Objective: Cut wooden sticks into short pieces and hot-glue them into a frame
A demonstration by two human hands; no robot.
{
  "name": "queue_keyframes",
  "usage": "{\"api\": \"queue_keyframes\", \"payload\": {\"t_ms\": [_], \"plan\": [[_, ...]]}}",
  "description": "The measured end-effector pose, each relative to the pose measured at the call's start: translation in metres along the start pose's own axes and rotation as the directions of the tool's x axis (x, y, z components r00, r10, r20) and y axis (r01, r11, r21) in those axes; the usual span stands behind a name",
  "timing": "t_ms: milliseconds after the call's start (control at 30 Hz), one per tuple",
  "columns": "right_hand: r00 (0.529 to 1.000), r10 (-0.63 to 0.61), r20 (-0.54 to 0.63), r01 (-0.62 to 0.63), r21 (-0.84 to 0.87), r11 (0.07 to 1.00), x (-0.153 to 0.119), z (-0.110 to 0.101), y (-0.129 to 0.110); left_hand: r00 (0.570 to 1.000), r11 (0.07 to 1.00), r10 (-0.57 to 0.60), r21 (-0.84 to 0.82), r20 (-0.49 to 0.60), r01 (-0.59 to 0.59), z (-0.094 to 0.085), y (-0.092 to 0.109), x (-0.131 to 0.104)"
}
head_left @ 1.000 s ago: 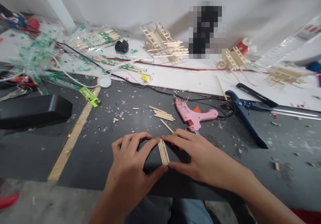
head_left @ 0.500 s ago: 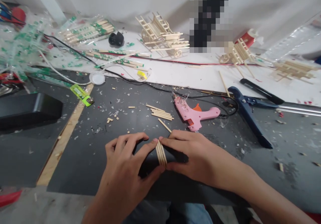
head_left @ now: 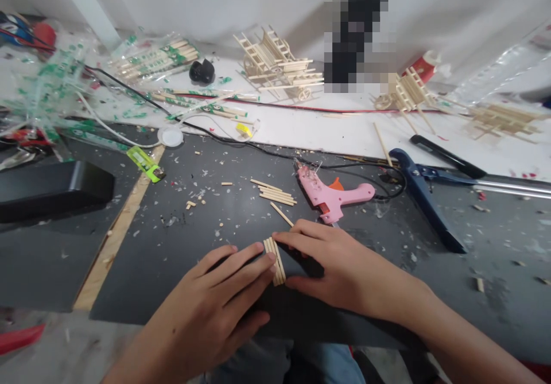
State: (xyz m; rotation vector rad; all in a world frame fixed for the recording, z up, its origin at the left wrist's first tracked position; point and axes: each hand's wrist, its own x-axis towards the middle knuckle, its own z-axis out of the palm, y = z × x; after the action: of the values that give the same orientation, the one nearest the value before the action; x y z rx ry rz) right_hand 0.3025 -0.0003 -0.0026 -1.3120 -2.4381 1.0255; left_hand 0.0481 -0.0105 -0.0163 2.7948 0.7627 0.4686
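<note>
A small row of short wooden sticks lies side by side on the dark tabletop. My left hand is stretched out flat from the left, its fingertips touching the sticks and its thumb apart below. From the right, my right hand steadies the row, index fingertip at the far end and thumb at the near end. Just beyond it lies a single stick, and behind that a loose group of sticks. The pink glue gun rests on its side past my right hand.
A blue-handled tool lies to the right. Model carts of sticks stand on the white strip at the back. Bagged sticks, a green lighter and a black box are on the left.
My left hand has let go of its thumb-and-finger hold on the row; its fingers now extend across the sticks' left side. My right hand stays almost where it was.
</note>
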Motion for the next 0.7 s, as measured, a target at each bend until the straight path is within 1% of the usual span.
{"api": "queue_keyframes", "payload": {"t_ms": [67, 200, 433, 700], "plan": [[1.0, -0.003, 0.002, 0.003, 0.009, 1.0, 0.0015, -0.0003, 0.0002, 0.999, 0.999, 0.039, 0.021, 0.035, -0.039, 0.0003, -0.0032, -0.0019], [1.0, -0.005, 0.0, 0.005, 0.017, 1.0, 0.0034, -0.001, -0.0005, 0.994, 0.996, 0.07, 0.043, 0.089, -0.074, 0.0009, -0.0047, -0.0021], [0.999, -0.047, -0.015, 0.047, 0.018, 0.999, 0.0037, -0.0012, 0.0009, 0.995, 0.996, 0.076, 0.044, 0.058, -0.079, -0.0005, -0.0057, 0.0013], [0.998, -0.068, -0.013, 0.068, 0.026, 0.997, 0.0028, 0.0004, 0.0021, 0.995, 0.997, 0.073, 0.011, 0.07, -0.074, -0.0012, -0.0078, 0.0012]]}}
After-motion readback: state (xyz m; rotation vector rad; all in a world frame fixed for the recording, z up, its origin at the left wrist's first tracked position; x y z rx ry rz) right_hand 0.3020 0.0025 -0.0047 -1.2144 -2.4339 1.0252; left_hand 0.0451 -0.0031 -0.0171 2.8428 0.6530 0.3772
